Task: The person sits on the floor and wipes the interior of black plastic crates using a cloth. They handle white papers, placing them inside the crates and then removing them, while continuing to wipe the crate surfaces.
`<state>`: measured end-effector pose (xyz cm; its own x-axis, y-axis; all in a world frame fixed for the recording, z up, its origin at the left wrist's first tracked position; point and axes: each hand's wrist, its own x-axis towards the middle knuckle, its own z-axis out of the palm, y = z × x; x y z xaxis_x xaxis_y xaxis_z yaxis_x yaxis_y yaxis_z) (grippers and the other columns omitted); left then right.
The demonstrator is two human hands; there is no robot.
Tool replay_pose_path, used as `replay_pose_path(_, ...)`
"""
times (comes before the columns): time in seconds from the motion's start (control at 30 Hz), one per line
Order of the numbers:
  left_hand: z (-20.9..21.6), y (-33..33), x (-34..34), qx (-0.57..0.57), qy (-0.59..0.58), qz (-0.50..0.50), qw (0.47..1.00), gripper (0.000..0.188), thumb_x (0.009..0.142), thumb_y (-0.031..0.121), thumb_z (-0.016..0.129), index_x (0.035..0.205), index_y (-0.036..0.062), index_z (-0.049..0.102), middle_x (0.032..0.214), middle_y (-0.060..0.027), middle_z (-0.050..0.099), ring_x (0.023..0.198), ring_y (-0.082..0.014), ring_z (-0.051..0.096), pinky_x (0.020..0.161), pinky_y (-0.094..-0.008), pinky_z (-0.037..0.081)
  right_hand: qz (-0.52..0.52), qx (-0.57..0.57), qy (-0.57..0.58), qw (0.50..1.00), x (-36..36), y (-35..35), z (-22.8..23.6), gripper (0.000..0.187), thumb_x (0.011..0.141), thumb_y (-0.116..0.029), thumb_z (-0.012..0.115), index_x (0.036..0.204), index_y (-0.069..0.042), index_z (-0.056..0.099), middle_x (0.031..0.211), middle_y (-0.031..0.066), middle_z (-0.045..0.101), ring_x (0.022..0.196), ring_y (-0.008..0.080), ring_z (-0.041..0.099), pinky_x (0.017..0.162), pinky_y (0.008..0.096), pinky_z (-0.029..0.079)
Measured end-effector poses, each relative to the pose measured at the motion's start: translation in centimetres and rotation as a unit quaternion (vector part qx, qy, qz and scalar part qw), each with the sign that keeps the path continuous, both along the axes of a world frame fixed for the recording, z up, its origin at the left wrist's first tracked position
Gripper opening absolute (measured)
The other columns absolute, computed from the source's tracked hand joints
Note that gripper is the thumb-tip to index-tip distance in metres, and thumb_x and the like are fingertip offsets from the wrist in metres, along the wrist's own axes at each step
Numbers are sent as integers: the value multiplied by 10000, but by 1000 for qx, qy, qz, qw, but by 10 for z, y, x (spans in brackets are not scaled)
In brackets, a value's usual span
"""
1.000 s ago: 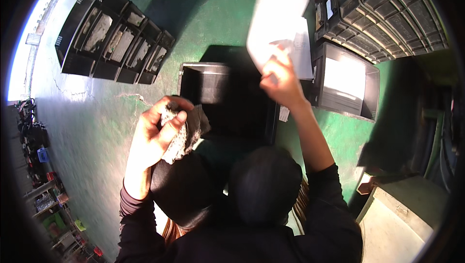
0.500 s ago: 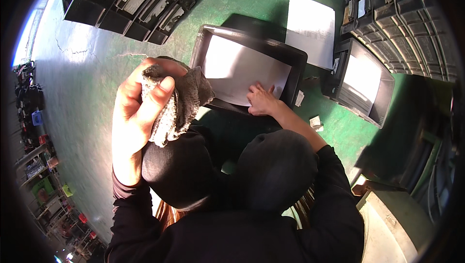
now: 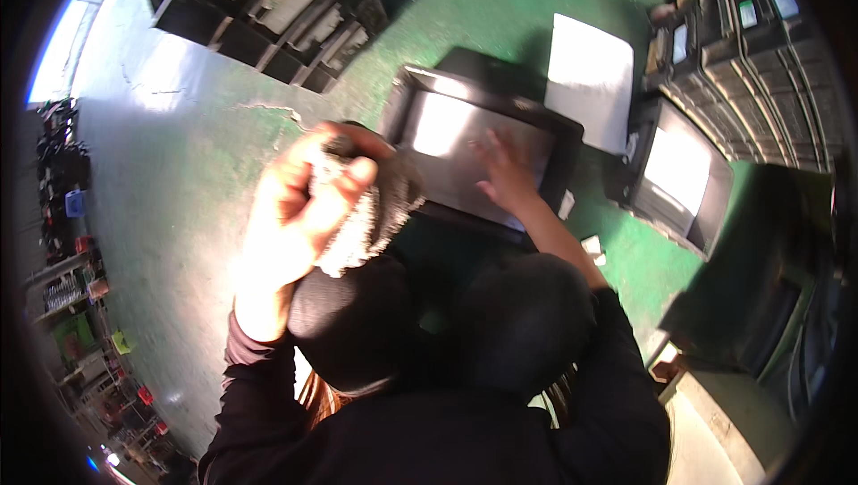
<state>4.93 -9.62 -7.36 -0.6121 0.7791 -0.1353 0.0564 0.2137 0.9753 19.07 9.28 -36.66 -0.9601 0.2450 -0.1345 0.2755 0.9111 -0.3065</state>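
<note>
My left hand (image 3: 299,208) is raised above my left knee, closed round a crumpled grey cloth (image 3: 393,203) that hangs from the fingers. In front of my knees a black plastic crate (image 3: 563,141) rests on the green floor. A flat whitish sheet (image 3: 456,168) lies inside it, brightly sunlit at its left end. My right hand (image 3: 507,168) reaches over the crate's right half with fingers spread and holds nothing. Slight blur hides whether its fingertips touch the sheet.
Beyond the crate a white sheet (image 3: 590,83) lies at the right. Next to it stands another black crate (image 3: 715,194) with white sheets inside. Stacked dark crates rise at far left (image 3: 268,20) and far right (image 3: 760,65). A paper scrap (image 3: 593,250) lies near my right forearm.
My right hand has moved from the crate's near edge farther over the sheet, its fingers spreading. My left hand still holds the cloth. The whole view has shifted slightly.
</note>
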Motion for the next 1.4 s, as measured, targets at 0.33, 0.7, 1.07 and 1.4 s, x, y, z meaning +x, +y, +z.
replay_pose_path(0.33,-18,11,-13,3,161,-80,984,158,833,188,610,876,37,591,729,-94,615,715,-160,613,652,-301,473,-390,-305,81,865,79,30,24,554,795,-182,556,1269,49,386,1200,259,507,1117,378,494,947,401,370)
replay_pose_path(0.7,16,45,21,34,186,-186,964,171,763,149,541,902,50,564,876,-112,607,815,-318,615,705,-407,488,-458,-302,260,795,26,183,266,548,762,-256,625,1217,2,461,991,107,589,813,159,589,566,286,470)
replay_pose_path(1.07,-6,109,39,2,202,-93,975,231,765,177,547,935,24,575,897,-165,604,849,-344,599,710,-439,477,-169,-605,184,756,-188,168,431,276,763,-194,656,911,5,536,802,134,644,623,205,656,508,282,576)
replay_pose_path(1.4,-15,97,3,10,194,-37,980,208,785,198,541,911,35,576,870,-151,598,790,-343,599,682,-434,481,-137,-594,200,767,-323,-8,444,276,759,-222,726,881,-35,564,713,103,606,578,184,637,500,301,587)
